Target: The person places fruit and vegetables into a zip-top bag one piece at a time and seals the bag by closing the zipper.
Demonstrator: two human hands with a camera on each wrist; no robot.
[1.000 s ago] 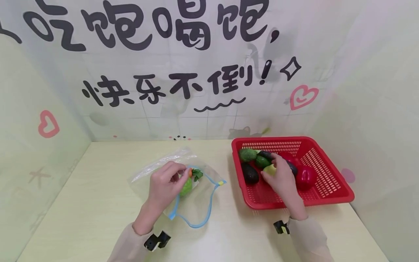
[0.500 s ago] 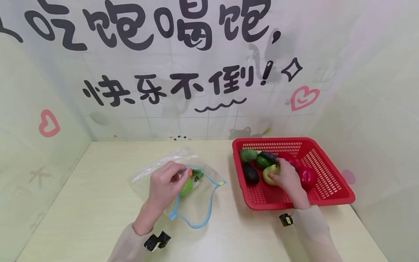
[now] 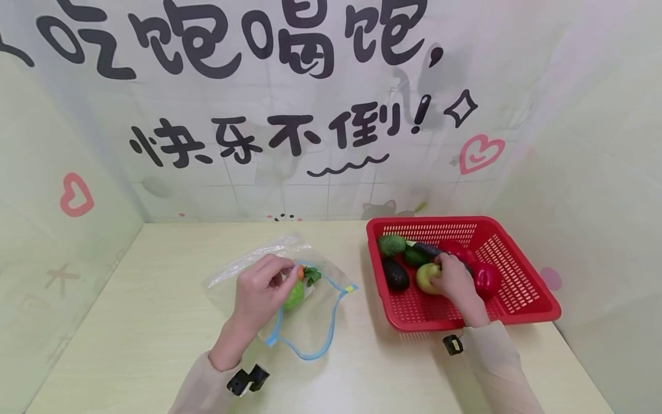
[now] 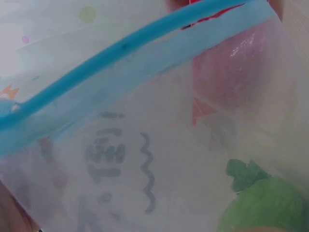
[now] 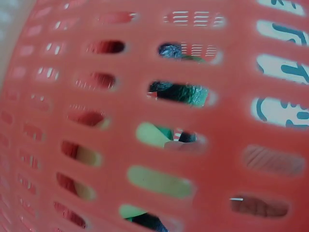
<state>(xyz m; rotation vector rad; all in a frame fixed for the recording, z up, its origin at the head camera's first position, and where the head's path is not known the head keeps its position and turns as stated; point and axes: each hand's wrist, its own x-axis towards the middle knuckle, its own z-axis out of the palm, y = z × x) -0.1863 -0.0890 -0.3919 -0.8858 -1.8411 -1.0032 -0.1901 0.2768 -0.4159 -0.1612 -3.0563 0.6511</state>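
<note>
My left hand (image 3: 262, 286) pinches the rim of a clear zip bag (image 3: 315, 325) with a blue seal. Inside the bag lie a round green vegetable (image 3: 295, 295) and an orange piece with green leaves (image 3: 312, 276); the hand partly covers them. In the left wrist view the bag's blue seal (image 4: 120, 53) crosses the top. Reaching into the red basket (image 3: 380, 299), my right hand (image 3: 456, 283) grips a yellow-green pear (image 3: 427, 279) from its right side, fingers above and thumb below. Through the basket's slots, the right wrist view shows part of the pear (image 5: 159, 182).
Around the pear lie a dark avocado (image 3: 395, 275), a green bumpy vegetable (image 3: 391, 245), a green pepper-like piece (image 3: 415, 257), a long dark eggplant-like piece (image 3: 426, 249) and a shiny red one (image 3: 487, 280). A printed wall stands behind the pale table (image 3: 129, 322).
My right hand has shifted right from over the pear to its right side, and the pear has turned and moved slightly right. The left hand and bag have stayed put.
</note>
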